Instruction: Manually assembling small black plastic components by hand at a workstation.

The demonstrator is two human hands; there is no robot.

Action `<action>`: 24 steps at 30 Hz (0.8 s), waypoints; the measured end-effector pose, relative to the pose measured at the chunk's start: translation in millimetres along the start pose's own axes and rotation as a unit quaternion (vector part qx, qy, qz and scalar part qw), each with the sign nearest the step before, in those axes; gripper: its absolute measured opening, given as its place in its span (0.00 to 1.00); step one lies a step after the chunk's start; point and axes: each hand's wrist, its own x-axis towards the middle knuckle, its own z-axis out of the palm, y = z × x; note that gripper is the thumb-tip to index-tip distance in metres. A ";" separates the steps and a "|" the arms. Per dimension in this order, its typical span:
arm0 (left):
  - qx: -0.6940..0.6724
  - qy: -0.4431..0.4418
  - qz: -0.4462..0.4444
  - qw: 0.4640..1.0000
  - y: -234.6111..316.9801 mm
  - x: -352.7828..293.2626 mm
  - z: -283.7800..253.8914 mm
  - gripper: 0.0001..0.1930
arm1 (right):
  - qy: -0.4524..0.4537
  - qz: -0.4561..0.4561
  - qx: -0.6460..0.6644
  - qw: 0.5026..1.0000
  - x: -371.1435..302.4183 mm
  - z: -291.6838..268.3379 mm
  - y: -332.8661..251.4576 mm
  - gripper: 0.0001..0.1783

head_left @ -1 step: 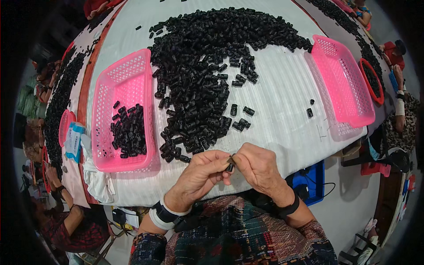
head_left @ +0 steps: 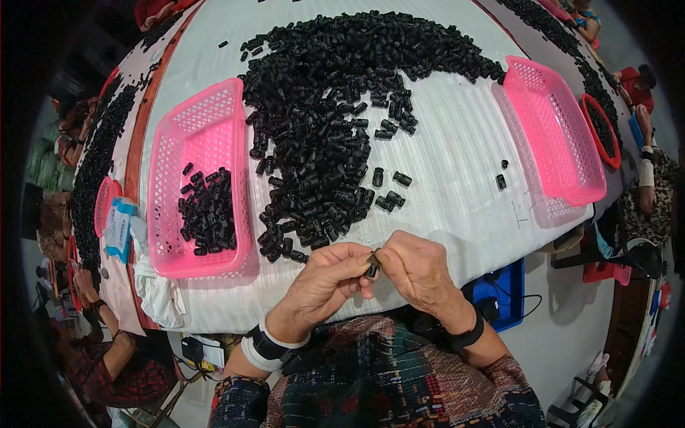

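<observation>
My left hand point(head_left: 332, 274) is closed in a pinch on a small black plastic cord lock point(head_left: 371, 270), close to the table's near edge. Fingers of my right hand point(head_left: 417, 267) press together right beside it, around a small flat brownish-grey piece point(head_left: 375, 260) that I cannot make out. The two hands meet at the fingertips, and the part's upper end is hidden. Beyond them a large heap of similar black cord locks point(head_left: 314, 164) spreads over the white-covered table point(head_left: 457, 150). A pair of loose ones point(head_left: 389, 200) lies just past my right hand.
Left of the heap, a pink basket point(head_left: 160, 207) holds a pile of cord locks. Another pink basket point(head_left: 524, 121) stands at the right edge. A white cloth point(head_left: 155, 292) and a blue-white packet point(head_left: 121, 228) lie far left. Other people work at neighbouring tables; a blue crate point(head_left: 510, 299) sits below.
</observation>
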 end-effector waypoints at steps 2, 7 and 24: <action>-0.008 0.001 -0.004 1.000 -1.5 3.2 -5.4 0.08 | -0.001 -0.002 -0.020 1.000 1.5 2.4 2.4 0.11; -0.018 0.001 -0.005 1.000 -9.3 9.6 -8.3 0.09 | -0.011 0.031 -0.014 0.999 -4.4 5.8 11.5 0.12; -0.034 -0.023 -0.010 0.999 -11.6 15.9 -14.1 0.08 | -0.005 0.093 0.053 0.994 -7.0 5.9 9.9 0.13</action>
